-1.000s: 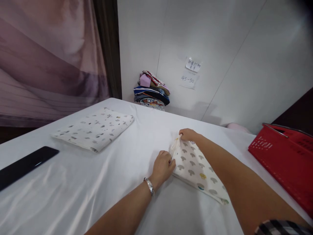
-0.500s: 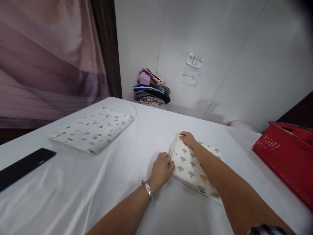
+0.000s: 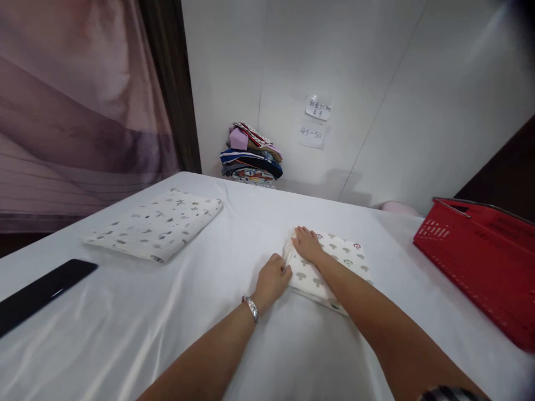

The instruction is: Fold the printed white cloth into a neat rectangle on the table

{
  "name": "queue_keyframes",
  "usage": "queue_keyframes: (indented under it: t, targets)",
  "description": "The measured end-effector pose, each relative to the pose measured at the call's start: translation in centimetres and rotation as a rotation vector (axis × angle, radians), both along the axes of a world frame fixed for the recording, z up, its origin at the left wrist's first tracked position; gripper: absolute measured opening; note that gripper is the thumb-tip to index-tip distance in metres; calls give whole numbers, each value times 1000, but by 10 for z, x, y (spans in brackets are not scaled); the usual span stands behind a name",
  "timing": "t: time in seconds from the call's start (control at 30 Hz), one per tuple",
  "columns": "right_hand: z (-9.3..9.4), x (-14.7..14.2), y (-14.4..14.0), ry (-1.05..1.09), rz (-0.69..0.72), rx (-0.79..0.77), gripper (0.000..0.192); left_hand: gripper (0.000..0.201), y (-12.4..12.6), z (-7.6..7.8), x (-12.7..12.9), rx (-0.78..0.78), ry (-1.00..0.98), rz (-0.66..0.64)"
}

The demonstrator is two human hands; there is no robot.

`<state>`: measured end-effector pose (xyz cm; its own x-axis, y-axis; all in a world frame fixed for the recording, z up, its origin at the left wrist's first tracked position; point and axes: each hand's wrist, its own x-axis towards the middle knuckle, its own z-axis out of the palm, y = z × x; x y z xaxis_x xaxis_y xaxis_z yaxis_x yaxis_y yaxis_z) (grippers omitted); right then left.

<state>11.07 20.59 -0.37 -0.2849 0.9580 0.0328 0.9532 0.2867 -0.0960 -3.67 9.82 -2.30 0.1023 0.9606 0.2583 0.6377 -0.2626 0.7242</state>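
Note:
A folded white cloth [image 3: 334,253] printed with grey mushrooms lies on the white-covered table, right of centre. My left hand [image 3: 272,278], with a silver bracelet at the wrist, is closed on the near left corner of that cloth. My right hand [image 3: 307,243] rests flat on its upper left part, fingers stretched out, and the forearm crosses over the print. Over on the left lies a second folded white cloth [image 3: 167,220] with small grey patterns, apart from both hands.
A black phone-like slab [image 3: 45,287] lies at the left edge of the table [image 3: 200,312]. On the right stands a red plastic basket [image 3: 476,256]. A stack of folded fabrics [image 3: 251,159] sits at the back by the wall, under paper notes [image 3: 313,135].
My right hand has come from the cloth's far left corner to lie flat on its top. The cloth now looks flatter and squarer. The view has shifted slightly.

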Motion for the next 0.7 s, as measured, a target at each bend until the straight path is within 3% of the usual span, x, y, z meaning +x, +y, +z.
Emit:
queue_keyframes:
  t: [0.2, 0.3, 0.43, 0.57, 0.63, 0.7]
  targets:
    - [5, -6, -23, 49, -15, -17, 55, 25, 4, -2, -1, -5, -41, 6]
    - [4, -11, -41, 157, 60, -64, 54, 23, 6, -5, -2, 20, -53, -10]
    - [13, -3, -62, 327, 27, -94, 55, 22, 6, -5, -2, 12, -62, 16]
    - [17, 47, -98, 282, -57, 10, 57, 9, 3, 1, -3, -55, -81, 61]
    - [10, 85, -116, 235, -265, 146, 54, 16, 2, 4, -3, -92, -96, 55]
    - [0, 120, -128, 331, -461, 199, 56, 23, 1, 8, -3, -119, -97, 43]
